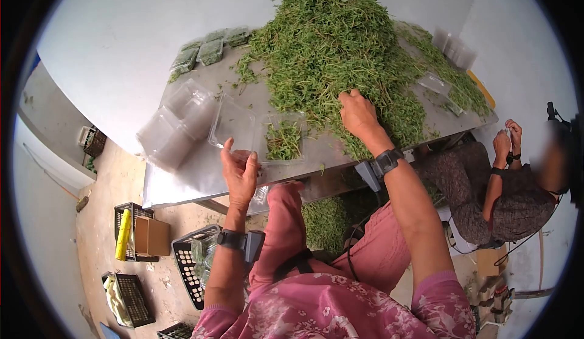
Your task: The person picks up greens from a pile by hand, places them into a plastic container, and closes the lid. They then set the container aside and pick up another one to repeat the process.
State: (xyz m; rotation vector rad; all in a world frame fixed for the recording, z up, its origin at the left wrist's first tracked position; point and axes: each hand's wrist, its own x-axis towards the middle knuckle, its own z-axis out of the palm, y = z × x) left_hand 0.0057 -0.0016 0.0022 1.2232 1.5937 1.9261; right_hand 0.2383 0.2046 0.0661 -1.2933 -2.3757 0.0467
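A tall heap of leafy green stems [334, 47] covers much of the metal table [243, 83]. My right hand [360, 117] is at the near face of the heap, fingers closed on some of the stems. My left hand [239, 171] is at the table's front edge, thumb and forefinger apart, with nothing visible held. Just beyond it lies an open clear plastic clamshell box [302, 137], its lid [233, 122] folded out to the left. A small portion of greens [283, 140] sits in the box's base.
Stacked empty clamshells [173, 123] stand left on the table; filled boxes [210, 52] lie behind them. Another person [517, 205] sits at the right, hands raised. Black crates [135, 299] are on the floor at left. More greens [325, 223] lie beneath the table.
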